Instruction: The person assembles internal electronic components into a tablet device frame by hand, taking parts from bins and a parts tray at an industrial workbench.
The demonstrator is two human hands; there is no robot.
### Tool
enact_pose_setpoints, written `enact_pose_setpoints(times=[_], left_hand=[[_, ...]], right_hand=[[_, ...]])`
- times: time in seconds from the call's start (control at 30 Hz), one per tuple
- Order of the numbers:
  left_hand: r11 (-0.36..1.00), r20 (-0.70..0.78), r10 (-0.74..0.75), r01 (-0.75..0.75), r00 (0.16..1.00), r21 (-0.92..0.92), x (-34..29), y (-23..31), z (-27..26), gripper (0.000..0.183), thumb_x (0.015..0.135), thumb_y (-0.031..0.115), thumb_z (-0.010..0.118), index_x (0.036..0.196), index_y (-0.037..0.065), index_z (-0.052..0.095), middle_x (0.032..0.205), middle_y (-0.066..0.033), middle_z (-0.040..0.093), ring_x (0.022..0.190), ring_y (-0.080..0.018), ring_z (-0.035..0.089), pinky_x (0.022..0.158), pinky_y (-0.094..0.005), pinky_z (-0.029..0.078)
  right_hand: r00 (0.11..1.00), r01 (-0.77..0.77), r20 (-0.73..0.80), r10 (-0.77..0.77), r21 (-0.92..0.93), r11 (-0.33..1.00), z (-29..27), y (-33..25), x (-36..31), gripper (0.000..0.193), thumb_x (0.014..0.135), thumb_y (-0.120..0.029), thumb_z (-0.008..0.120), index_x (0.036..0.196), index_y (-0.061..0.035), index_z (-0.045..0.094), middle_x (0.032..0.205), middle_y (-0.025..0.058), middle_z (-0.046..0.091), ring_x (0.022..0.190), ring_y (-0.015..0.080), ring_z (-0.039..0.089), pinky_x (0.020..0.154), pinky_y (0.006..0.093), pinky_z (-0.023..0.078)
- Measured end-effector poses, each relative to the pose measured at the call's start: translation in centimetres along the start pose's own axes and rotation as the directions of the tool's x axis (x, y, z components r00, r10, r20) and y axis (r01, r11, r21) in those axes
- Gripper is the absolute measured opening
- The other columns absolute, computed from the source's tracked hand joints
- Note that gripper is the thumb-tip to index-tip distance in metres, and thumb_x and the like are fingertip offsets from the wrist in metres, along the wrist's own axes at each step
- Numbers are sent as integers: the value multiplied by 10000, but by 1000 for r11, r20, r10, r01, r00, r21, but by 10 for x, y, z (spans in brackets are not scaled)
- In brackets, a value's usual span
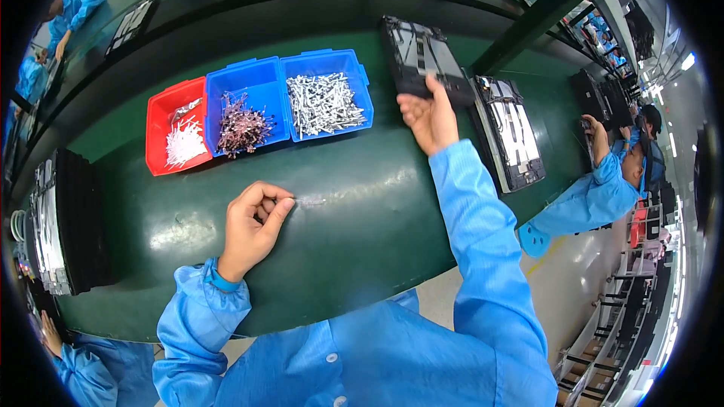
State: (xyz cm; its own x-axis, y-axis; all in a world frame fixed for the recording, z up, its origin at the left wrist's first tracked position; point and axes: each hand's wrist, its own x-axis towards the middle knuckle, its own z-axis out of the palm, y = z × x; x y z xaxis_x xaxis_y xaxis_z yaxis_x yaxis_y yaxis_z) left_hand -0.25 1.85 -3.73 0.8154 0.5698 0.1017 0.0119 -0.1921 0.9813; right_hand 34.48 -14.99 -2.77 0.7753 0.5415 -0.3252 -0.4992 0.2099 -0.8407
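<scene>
My left hand (256, 226) is over the near middle of the green table, thumb and forefinger pinched together. Between them is a small thin piece (308, 201), pale and partly see-through, too fine to name. Farther right, my right hand (431, 117) grips the near edge of a black tray (392, 49) with silvery flat parts in it. The tray is tilted and slightly blurred. Ahead of my left hand stand a red bin (156, 136) with small white pieces (185, 142), a blue bin (260, 79) with brownish wired parts (243, 126), and another blue bin (360, 79) with silvery parts (324, 103).
A stack of black trays (79, 218) stands at the left table edge. More trays (509, 132) lie right of my right hand. A green post (528, 22) rises behind them. Co-workers in blue sit at both sides; one sleeve (577, 207) is close on the right.
</scene>
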Motion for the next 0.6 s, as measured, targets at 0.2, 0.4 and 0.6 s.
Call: enact_pose_setpoints(times=[0.2,0.4,0.6], left_hand=[[999,11,-11,11,1000,-50,-2,0,-2,96,948,87,757,967,5,712,795,14,618,643,-26,485,567,-209,385],[983,78,-73,85,994,-164,-3,19,3,80,975,78,730,997,7,701,847,17,656,708,-33,556,630,-202,436],[982,205,-26,64,978,-178,1,25,30,97,988,83,722,1029,4,686,909,3,670,763,-44,583,678,-202,462]], right_hand=[[981,-195,-4,196,72,978,-3,46,-151,660,1064,-571,442,1034,32,710,973,153,759,814,212,703,759,318,552],[771,-599,411,486,212,772,-15,71,-278,682,1108,-490,323,1447,67,523,1401,228,625,1085,275,686,902,395,551],[666,-355,564,489,-337,872,-14,12,-305,693,1014,-418,581,1464,96,466,1351,256,619,1127,337,669,856,417,565]])
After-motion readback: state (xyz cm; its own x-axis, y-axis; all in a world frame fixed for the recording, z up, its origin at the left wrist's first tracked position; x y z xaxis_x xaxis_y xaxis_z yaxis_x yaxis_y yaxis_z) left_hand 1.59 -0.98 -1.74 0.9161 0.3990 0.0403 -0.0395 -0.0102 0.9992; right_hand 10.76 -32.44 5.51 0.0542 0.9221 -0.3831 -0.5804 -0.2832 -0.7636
